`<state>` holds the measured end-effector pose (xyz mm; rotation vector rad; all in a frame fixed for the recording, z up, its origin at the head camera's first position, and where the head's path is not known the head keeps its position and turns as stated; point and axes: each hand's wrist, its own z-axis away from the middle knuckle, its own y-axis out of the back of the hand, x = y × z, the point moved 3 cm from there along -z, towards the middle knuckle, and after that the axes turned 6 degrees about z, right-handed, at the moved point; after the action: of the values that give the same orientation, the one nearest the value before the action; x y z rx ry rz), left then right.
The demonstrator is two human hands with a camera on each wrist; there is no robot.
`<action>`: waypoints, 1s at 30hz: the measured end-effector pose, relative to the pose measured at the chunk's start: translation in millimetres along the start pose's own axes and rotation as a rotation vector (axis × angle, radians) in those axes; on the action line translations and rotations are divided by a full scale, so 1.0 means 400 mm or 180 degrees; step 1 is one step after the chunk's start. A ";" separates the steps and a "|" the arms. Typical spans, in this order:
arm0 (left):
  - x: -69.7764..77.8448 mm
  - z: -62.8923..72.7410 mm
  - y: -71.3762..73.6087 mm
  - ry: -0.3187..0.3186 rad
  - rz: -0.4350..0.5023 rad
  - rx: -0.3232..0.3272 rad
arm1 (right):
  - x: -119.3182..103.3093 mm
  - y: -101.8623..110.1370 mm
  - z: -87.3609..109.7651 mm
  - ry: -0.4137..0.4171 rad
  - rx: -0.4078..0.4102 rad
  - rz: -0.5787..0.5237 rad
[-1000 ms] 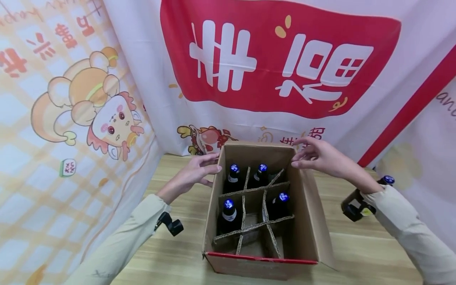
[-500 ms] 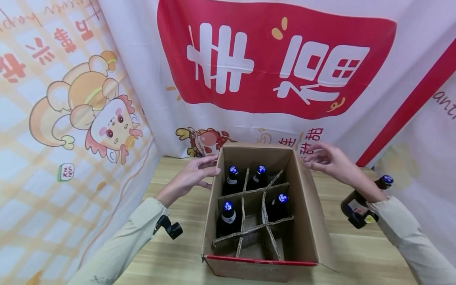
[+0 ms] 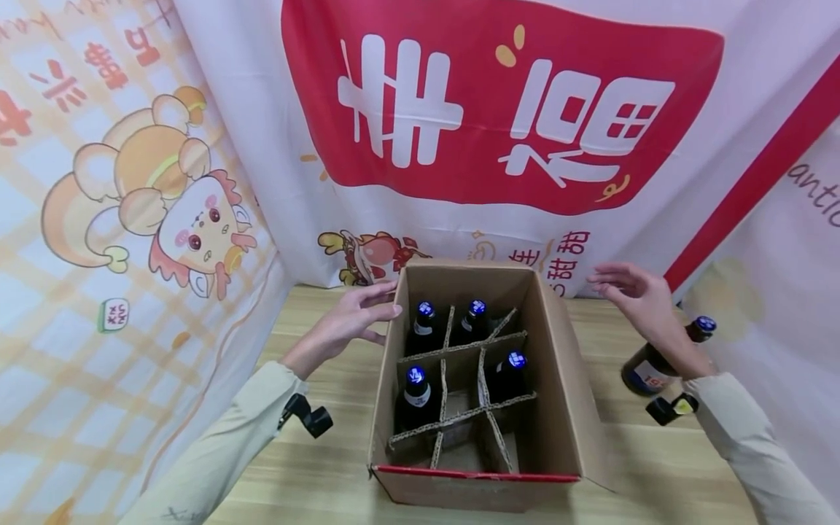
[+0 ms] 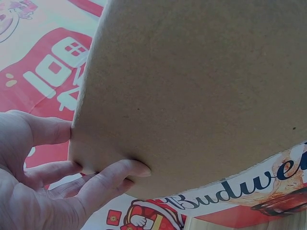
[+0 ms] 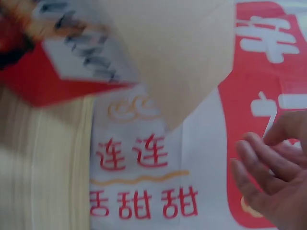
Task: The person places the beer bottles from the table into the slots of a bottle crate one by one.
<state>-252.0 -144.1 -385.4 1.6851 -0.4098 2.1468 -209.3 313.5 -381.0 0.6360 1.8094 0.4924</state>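
Observation:
My left hand (image 3: 351,321) rests its fairly straight fingers against the left side of an upright cardboard box (image 3: 558,379). In the left wrist view, the fingertips (image 4: 136,167) touch the box's brown flap (image 4: 192,96) near its edge. Several dark beer bottles with blue caps stand inside, among them a front-left bottle (image 3: 417,401) and a back-left bottle (image 3: 424,329). My right hand (image 3: 646,310) is in the air right of the box, fingers loosely bent, holding nothing. Beneath that wrist, another beer bottle (image 3: 646,370) stands on the table, partly hidden by the forearm.
Crossed cardboard dividers (image 3: 462,417) split the box into compartments; some front ones hold no bottle. The box's right flap (image 3: 593,415) leans outward. Wood-grain table (image 3: 663,467) surrounds the box. Printed cloth (image 3: 499,182) hangs behind and at both sides.
My right hand has moved away from the box's back right corner, rightward toward the bottle outside. The left hand keeps its place on the box. The view has shifted slightly.

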 end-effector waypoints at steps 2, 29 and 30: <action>0.001 0.000 0.001 0.0001 0.0012 -0.0004 | 0.022 0.008 0.009 -0.0055 0.0238 -0.0087; 0.005 0.005 0.007 -0.0006 -0.0017 -0.0028 | 0.246 0.112 0.142 -0.0900 0.1933 0.1073; 0.003 0.005 0.008 -0.0004 -0.0013 -0.0034 | 0.253 0.111 0.147 -0.1022 0.1926 0.1073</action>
<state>-251.8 -147.5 -383.5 1.6801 -0.4169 2.1371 -171.2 413.6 -445.7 1.3680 1.5381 0.0373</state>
